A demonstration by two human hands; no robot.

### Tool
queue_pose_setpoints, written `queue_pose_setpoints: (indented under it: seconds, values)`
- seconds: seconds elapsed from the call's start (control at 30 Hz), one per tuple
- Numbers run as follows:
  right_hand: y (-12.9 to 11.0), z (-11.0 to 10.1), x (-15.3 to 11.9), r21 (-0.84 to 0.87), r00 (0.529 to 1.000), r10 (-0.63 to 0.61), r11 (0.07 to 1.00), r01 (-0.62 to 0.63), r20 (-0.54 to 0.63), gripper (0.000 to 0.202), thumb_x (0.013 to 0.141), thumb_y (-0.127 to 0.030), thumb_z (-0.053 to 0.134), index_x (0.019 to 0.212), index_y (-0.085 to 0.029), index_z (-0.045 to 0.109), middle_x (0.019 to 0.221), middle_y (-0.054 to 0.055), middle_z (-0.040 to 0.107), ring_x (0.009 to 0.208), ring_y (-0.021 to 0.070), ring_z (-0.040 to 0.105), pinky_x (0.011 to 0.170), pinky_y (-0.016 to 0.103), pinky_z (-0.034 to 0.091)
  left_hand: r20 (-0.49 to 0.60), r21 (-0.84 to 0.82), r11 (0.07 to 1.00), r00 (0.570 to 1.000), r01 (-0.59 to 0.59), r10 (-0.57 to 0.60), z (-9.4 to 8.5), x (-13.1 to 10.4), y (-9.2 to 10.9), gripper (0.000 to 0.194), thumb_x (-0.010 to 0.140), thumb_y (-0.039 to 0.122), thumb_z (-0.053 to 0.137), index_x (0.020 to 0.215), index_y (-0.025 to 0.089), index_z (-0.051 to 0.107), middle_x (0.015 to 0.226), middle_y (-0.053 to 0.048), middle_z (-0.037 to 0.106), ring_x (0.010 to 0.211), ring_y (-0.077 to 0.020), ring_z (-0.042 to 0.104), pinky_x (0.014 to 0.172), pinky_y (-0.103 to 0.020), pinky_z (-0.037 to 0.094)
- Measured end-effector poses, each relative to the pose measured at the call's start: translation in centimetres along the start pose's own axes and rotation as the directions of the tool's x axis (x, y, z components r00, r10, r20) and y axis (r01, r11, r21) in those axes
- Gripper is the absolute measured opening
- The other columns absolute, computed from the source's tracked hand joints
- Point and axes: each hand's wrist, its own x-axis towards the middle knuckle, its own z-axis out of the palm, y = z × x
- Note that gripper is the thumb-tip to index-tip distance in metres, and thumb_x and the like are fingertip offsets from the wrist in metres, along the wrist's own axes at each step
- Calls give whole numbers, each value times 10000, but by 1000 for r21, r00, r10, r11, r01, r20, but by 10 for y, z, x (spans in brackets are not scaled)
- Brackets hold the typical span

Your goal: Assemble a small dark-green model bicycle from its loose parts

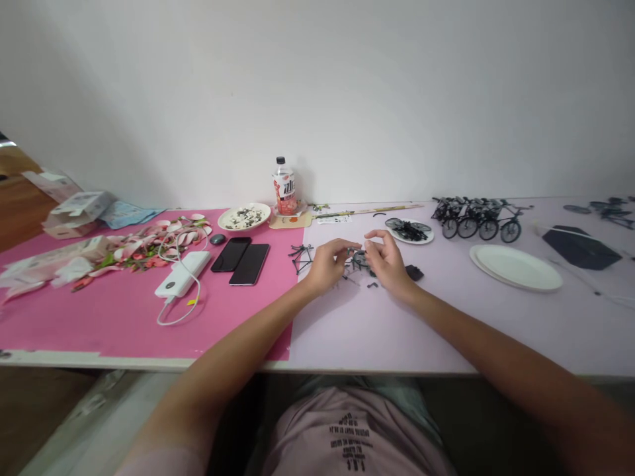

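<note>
My left hand (328,266) and my right hand (387,263) meet over the pale part of the table, fingertips pinched close together. A small dark piece shows at the left fingertips, too small to make out; what the right fingers hold is hidden. Below and between the hands lie black miniature bicycle parts (361,262), partly covered by the fingers. To the left of my left hand sits a black toy bicycle frame (300,256). A black lump (415,272) lies beside my right wrist.
Several assembled toy bicycles (479,218) stand at the back right, near a plate of black parts (426,235) and stacked white plates (518,268). Leftward are two phones (249,265), a white power bank (183,274), petals (159,241) and a drink bottle (284,188).
</note>
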Motion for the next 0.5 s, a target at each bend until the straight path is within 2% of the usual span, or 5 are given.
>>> queue_pose_setpoints:
  seconds: [0.13,0.3,0.5]
  values:
    - [2,-1,0,-48,999,-42,998,41,-29,357,980,-552,652,1127,-270,489,590,-103,428,494,110,309,471,226,236,-43,-80,995,997,58,-62,0,-1,3,310,939,41,540,1074,179,782,1095,-81,804,948,-175,740,880,-291,580]
    - [0,-2,2,-75,998,-63,995,61,-31,350,979,-544,659,1100,-263,489,592,-94,470,511,117,387,489,226,300,-59,-121,991,996,61,-68,-2,-1,7,254,957,77,560,1050,174,776,1068,-91,805,1003,-193,747,955,-319,571]
    - [-2,1,2,-89,996,-82,993,78,-36,352,969,-552,662,1062,-263,483,596,-89,497,522,125,448,510,237,356,-65,-121,991,995,65,-73,0,-2,9,247,949,89,569,1046,178,778,1052,-94,804,1019,-204,751,964,-334,579]
